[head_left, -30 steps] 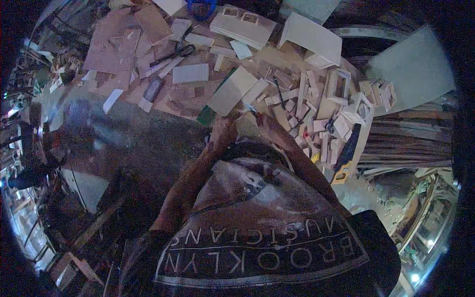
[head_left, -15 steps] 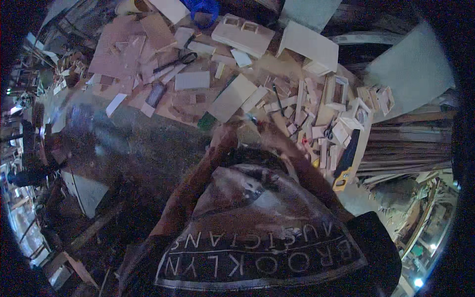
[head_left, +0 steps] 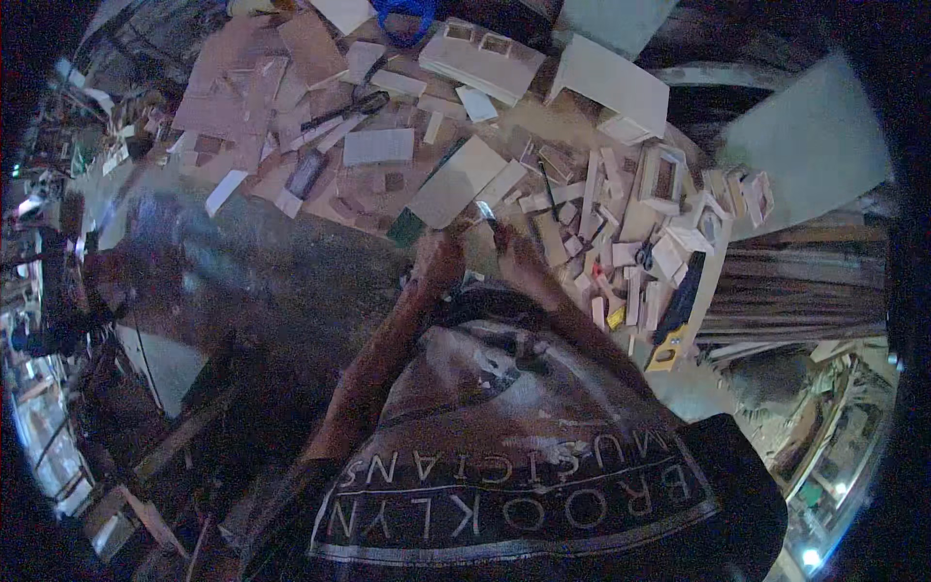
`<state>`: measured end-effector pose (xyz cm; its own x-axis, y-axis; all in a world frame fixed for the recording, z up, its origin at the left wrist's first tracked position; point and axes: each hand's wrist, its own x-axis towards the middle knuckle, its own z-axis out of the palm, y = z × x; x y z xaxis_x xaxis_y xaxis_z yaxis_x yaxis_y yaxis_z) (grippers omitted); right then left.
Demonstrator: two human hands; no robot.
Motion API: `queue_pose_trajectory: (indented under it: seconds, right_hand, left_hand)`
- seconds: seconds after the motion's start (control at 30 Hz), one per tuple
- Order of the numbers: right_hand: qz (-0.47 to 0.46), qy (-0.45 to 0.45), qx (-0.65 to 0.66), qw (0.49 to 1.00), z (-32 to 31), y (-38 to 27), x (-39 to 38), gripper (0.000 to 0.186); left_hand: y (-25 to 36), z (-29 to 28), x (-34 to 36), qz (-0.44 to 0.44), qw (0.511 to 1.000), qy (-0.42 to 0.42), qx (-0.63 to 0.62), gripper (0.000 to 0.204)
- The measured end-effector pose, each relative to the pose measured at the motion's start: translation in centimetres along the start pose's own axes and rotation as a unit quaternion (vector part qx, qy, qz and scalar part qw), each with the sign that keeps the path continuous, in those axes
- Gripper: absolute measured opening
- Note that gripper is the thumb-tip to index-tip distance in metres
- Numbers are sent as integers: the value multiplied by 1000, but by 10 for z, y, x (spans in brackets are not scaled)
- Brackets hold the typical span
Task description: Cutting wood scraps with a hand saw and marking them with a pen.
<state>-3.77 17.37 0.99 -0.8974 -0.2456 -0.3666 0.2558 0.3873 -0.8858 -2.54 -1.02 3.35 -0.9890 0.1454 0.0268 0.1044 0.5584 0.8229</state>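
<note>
At the near edge of the workbench my left hand (head_left: 441, 254) is closed; what its fingers hold, if anything, is hidden. Close to its right, my right hand (head_left: 516, 254) is closed round a small tool with a bright metal tip (head_left: 485, 210), too small to name further. That tip lies beside a pale flat wooden board (head_left: 464, 184), whose near end reaches almost to my hands. Just left of my left hand is a dark green piece (head_left: 406, 227), partly beneath the board. A thin dark rod (head_left: 549, 189) rests among wood offcuts to the right.
Wood offcuts and small frames cover the bench's right side, with a yellow-handled saw (head_left: 669, 344) at its edge. Farther back stand a pale wooden box (head_left: 616, 87) and a wooden piece with two openings (head_left: 482, 63). A blue ring-shaped thing (head_left: 404, 21) is at the far edge.
My right hand has shifted slightly left and the metal tip in it now shows brighter, farther from me. The left hand stays nearly in place. The whole view has shifted a little.
</note>
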Motion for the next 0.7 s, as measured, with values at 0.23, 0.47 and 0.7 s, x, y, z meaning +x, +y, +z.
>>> queue_pose_trajectory:
  seconds: [0.23, 0.47, 0.7]
  right_hand:
    - [30, 40, 104, 993, -8, 10, -7, 27]
    - [-99, -46, -404, 908, -35, -19, -6, 28]
    - [-77, -66, -335, 937, -46, 36, 18, 26]
  left_hand:
    - [47, -40, 6, 3, 997, -65, 44, 36]
    - [50, -50, 15, 30, 997, -26, 63, 34]
    - [-8, -6, 3, 134, 970, -45, 199, 38]
